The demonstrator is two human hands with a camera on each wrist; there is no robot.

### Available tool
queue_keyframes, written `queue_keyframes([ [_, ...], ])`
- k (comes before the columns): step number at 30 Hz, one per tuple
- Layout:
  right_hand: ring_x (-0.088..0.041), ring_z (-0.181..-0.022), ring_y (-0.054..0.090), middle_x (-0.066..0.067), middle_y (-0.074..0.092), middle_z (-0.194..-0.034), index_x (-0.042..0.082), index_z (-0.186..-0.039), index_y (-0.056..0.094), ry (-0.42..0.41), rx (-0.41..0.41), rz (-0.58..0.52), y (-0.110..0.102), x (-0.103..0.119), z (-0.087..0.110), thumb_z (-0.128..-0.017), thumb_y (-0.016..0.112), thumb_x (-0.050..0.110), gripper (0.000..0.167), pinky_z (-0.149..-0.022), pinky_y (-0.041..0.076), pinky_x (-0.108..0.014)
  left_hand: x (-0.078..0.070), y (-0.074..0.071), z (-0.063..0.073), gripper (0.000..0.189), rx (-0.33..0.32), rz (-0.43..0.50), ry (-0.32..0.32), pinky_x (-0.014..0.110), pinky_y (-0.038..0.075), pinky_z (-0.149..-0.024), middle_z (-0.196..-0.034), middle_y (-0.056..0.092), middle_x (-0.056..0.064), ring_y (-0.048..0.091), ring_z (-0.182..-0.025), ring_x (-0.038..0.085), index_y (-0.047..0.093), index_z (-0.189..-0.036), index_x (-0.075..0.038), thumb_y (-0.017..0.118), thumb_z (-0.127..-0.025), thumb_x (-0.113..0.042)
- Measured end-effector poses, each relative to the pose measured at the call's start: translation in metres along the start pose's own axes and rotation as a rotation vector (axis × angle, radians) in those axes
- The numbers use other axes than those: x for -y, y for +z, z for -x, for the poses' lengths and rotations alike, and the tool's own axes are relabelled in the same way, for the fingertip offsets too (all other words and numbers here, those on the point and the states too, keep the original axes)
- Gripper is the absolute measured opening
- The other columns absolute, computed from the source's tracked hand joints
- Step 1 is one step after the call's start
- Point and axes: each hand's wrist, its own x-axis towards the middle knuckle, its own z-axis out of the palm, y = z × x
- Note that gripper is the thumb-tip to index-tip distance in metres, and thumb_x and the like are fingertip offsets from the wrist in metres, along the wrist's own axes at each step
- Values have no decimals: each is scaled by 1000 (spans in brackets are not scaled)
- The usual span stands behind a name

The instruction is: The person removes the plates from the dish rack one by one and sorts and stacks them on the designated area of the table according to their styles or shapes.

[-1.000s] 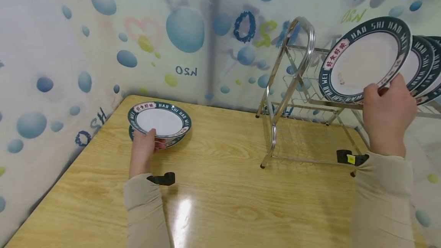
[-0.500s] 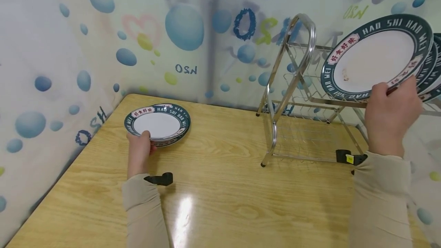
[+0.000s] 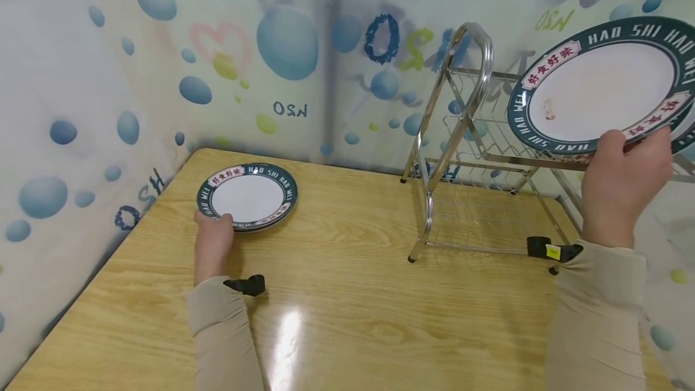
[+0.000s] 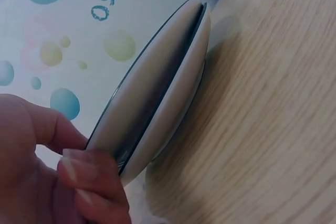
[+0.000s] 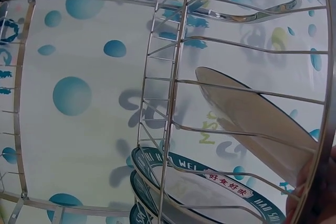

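At the table's far left, my left hand (image 3: 213,246) pinches the near rim of a white oval plate (image 3: 250,197) with a dark green lettered border. In the left wrist view this upper plate (image 4: 134,85) lies over a second plate (image 4: 173,95), with a narrow gap at the near rims. My right hand (image 3: 625,189) grips a similar plate (image 3: 602,92), tilted, above the upper tier of a metal dish rack (image 3: 429,216). A brownish mark shows on its white face. Several matching plates (image 5: 197,187) lean in the rack in the right wrist view.
The wooden table (image 3: 347,318) runs up to patterned walls (image 3: 304,137) at the back and left. The rack's shiny curved end frame (image 3: 480,59) rises high at the right, and its wire tiers have thin dividers.
My left hand has lowered its plate onto the one beneath, and the two now nearly line up. My right hand has shifted right with its plate, whose face has tipped flatter.
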Motion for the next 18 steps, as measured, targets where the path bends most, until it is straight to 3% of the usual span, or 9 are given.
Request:
queue_keyframes([
  [1,-2,-79,51,6,53,-115,23,-126,44,2,0,-3,-1,0,0,-90,35,15,38,-69,39,-13,1,-1,0,72,7,-23,3,43,22,-99,-144,8,24,24,-122,33,-27,-136,-10,25,-90,-29],
  [3,0,-66,49,7,54,-107,22,-124,45,-1,1,-8,-2,-1,-1,-90,36,15,36,-60,37,-12,4,-4,-1,71,16,-49,19,42,30,-92,-140,16,26,36,-113,35,-24,-137,-8,26,-90,-28],
  [6,1,-50,42,9,54,-94,20,-121,47,10,3,-18,-3,-2,-2,-90,37,14,33,-51,35,-9,8,-7,-2,70,28,-87,43,36,38,-72,-132,27,25,50,-81,28,-21,-137,-5,27,-90,-27],
  [8,0,-47,42,8,54,-91,19,-120,48,19,8,-48,-4,-3,-3,-90,38,13,33,-49,35,-9,10,-8,-4,70,28,-93,65,32,39,-61,-127,31,24,49,-63,23,-17,-138,-3,28,-90,-26],
  [11,-2,-46,43,5,56,-90,17,-118,50,41,13,-114,-5,-4,-4,-89,39,11,32,-48,37,-9,12,-9,-5,69,24,-87,92,30,39,-57,-118,38,22,47,-57,18,-10,-139,-1,30,-88,-23],
  [14,-4,-58,52,3,58,-97,17,-118,51,68,17,-169,-6,-4,-5,-88,40,10,32,-55,40,-10,13,-8,-7,65,11,-84,112,30,38,-55,-91,48,14,46,-53,17,-2,-138,2,32,-87,-20],
  [15,-4,-59,52,2,58,-98,16,-118,51,72,15,-176,-6,-4,-5,-88,40,10,32,-55,41,-11,14,-8,-8,64,5,-93,118,30,38,-55,-80,48,10,46,-51,17,0,-138,2,32,-86,-19],
  [18,-7,-82,56,1,57,-109,18,-121,50,88,21,-245,-5,-4,-5,-89,40,8,35,-65,42,-14,16,-6,-10,60,-1,-98,144,31,37,-53,-65,44,4,45,-47,18,7,-136,3,33,-85,-17],
])
